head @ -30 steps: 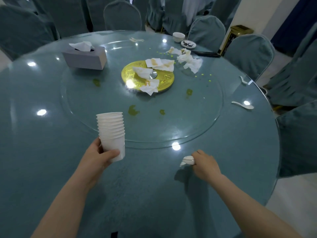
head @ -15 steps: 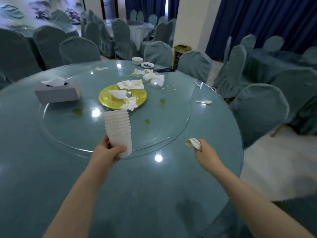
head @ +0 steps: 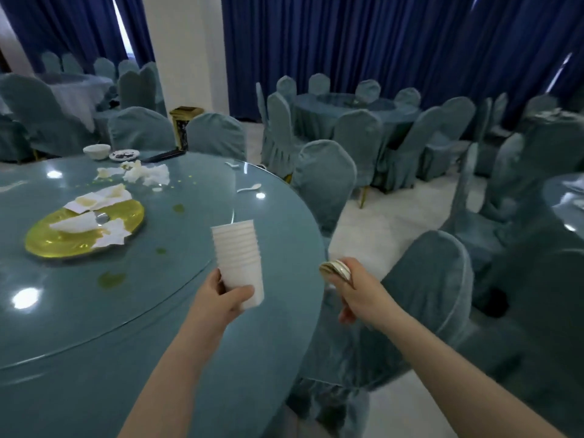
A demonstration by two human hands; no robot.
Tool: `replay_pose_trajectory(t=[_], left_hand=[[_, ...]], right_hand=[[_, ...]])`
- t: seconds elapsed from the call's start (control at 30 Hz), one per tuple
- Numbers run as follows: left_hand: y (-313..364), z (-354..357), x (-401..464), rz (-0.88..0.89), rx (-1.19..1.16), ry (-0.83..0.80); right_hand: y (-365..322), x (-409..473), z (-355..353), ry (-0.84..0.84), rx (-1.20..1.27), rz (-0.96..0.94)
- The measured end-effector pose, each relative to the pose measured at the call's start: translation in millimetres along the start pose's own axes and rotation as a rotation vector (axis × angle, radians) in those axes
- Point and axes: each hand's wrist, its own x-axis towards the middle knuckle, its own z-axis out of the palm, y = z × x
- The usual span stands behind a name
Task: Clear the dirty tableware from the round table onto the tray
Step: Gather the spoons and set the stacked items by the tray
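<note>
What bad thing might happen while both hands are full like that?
The tall stack of white cups is gripped only near its bottom by the left hand, so it might tip or slide apart. The right hand pinches small spoons out past the round table edge, above the floor; one could slip and drop. No tray is in view yet.

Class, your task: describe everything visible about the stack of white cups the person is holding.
The stack of white cups is a nest of plain white, disposable-looking cups, their rims forming close ridges near the top. It stands nearly upright, leaning slightly left, lifted above the near edge of the round table. The left hand grips the bottom cup, thumb across the front. Its contents cannot be seen.
</note>
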Motion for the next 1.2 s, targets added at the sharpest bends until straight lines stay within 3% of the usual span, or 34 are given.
replay_pose_trajectory(t=[0.27, 0.47, 0.87, 1.2], left_hand=[[-18, 123, 3, -0.016, 0.109, -0.263], [-45, 250, 11, -0.04, 0.092, -0.373], [-129, 468, 36, -0.089, 0.025, -0.37], [-152, 560, 109, -0.114, 0.034, -0.299]], right_hand=[[64, -57, -131, 0.193, -0.08, 0.078], [126, -89, -235, 0.281, 0.023, 0.16], [268, -109, -422, 0.442, 0.2, 0.284], [327, -9, -499, 0.39, 0.402, 0.355]])
